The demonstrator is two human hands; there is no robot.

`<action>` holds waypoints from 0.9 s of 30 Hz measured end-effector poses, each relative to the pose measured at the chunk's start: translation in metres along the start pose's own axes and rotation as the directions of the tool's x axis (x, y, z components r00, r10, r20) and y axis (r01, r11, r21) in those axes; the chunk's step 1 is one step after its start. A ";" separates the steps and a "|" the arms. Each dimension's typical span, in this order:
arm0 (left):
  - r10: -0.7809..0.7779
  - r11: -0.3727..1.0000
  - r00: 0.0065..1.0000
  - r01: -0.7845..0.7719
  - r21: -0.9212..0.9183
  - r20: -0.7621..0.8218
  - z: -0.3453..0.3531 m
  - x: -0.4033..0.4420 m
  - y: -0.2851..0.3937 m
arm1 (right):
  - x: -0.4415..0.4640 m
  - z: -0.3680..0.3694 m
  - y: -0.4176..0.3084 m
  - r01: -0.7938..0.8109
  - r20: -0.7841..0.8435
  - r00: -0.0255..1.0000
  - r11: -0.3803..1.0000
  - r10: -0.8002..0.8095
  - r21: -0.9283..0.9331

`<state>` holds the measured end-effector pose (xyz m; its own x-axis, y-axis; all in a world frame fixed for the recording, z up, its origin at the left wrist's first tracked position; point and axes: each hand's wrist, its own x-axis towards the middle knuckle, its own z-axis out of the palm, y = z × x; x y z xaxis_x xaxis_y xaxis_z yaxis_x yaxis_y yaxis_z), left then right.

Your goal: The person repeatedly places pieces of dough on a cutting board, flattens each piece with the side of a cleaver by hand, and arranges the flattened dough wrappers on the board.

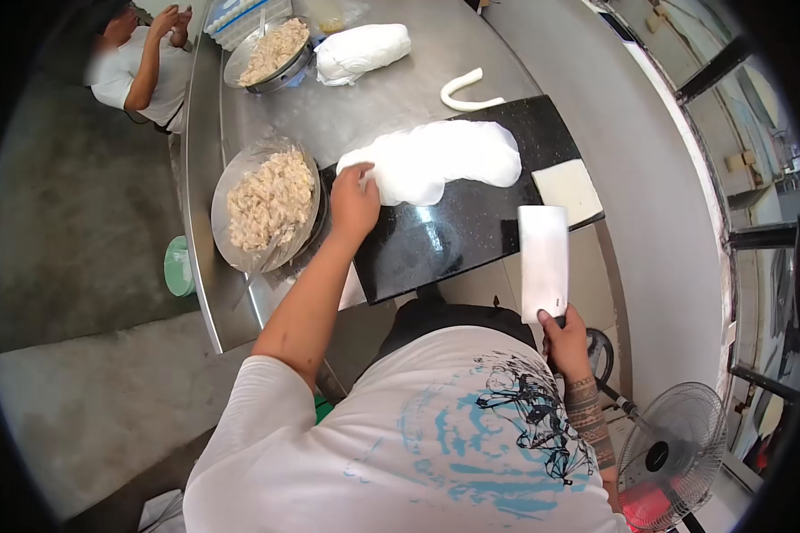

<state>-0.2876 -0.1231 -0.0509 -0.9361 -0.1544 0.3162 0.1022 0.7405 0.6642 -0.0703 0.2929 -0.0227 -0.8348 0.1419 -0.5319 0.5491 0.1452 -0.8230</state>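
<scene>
A long mass of white dough (444, 160) lies across a black slab (418, 240). My left hand (356, 200) rests at the dough's left end, thumb and fingers apart, touching its edge. In my right hand (566, 338) is a cleaver (544, 258), gripped by its dark handle, with the wide blade pointing up over the slab's near right edge. A flat pale square (569, 191) sits on the slab's right corner. Beyond the slab a thin curved strip of dough (460, 89) lies partly on the steel table.
A bowl of chunky filling (271, 200) stands left of the slab, a second bowl (276, 53) farther back beside a wrapped white bundle (363, 53). A person (147, 67) stands beyond the table's left edge. A fan (671, 444) is at the lower right.
</scene>
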 end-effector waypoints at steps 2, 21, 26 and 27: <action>-0.009 1.000 1.000 0.008 0.018 0.023 -0.002 -0.020 -0.010 | 0.010 0.008 0.000 -0.024 -0.058 0.998 0.983 0.035 0.183; 0.118 0.993 0.955 -0.105 -0.062 0.273 0.079 0.092 0.070 | 0.173 -0.014 -0.112 0.126 -0.164 0.984 0.922 -0.069 0.366; 0.102 0.962 0.936 -0.178 0.205 0.336 0.161 0.185 0.094 | 0.189 -0.043 -0.117 0.130 -0.128 0.987 0.944 -0.095 0.302; 0.093 0.953 0.939 -0.180 0.244 0.332 0.179 0.198 0.094 | 0.188 -0.052 -0.113 0.129 -0.115 0.988 0.954 -0.101 0.270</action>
<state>-0.5237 0.0333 -0.0469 -0.9810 0.1409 0.1333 0.1841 0.8929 0.4110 -0.2868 0.3539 -0.0193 -0.8760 0.2382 -0.4193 0.4054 -0.1071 -0.9078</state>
